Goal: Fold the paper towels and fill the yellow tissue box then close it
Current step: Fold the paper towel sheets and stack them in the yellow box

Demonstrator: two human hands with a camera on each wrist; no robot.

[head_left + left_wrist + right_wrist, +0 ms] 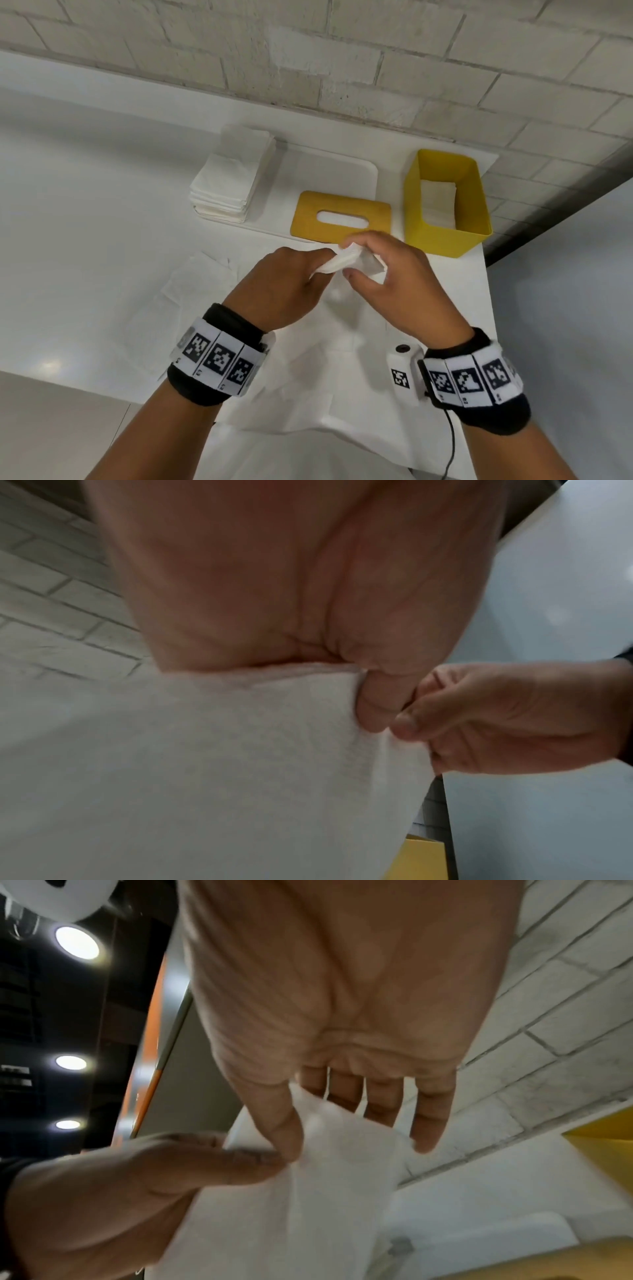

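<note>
Both hands up over the counter, left hand and right hand each pinching the same folded paper towel. Yellow tissue box sits open just beyond, lid flat beside it, towel stack far left

1. No word, brand or label could be read in any of the three views.
2. The left wristband carried black-and-white square code markers; tiny characters stood beneath them, too small to make out.
3. The right wristband bore the same kind of markers, with small characters under them, possibly digits, not legible.
4. The small white device beside the right wrist showed one more square code marker, with no readable text.
</note>
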